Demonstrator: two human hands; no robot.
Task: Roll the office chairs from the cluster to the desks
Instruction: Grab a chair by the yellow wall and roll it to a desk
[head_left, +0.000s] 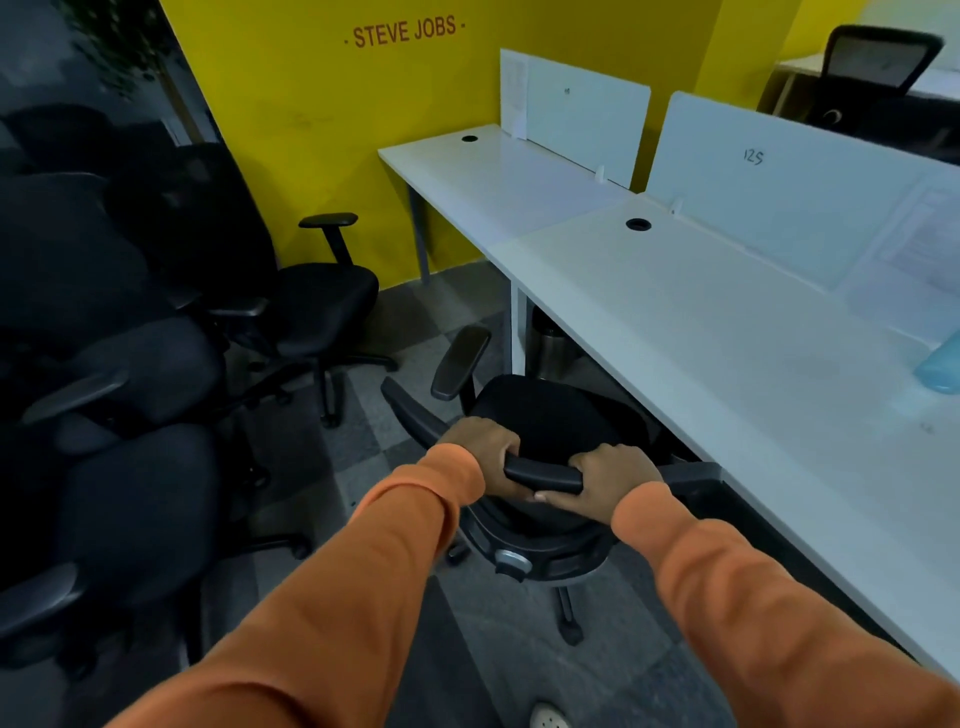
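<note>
We held the office chair (550, 415) by its top bar (543, 474) — left hand (480, 452) and right hand (613, 475) both curled around it — seat just beyond our knuckles at the white desk (727, 364), chair cluster (130, 364) off the left hand's side.

Fingertips of the left hand (480, 449) and the right hand (613, 475) curl out of sight around the top bar of the black swivel office chair (540, 421). Beyond the right hand, the chair's far armrest and seat edge are partly hidden under the long white desk (727, 338). Left of the left hand, the dark cluster of black office chairs (104, 364) is blurred and cut off by the edge. Far right of the right hand, a cropped pale blue object (940, 366) cannot be identified.
</note>
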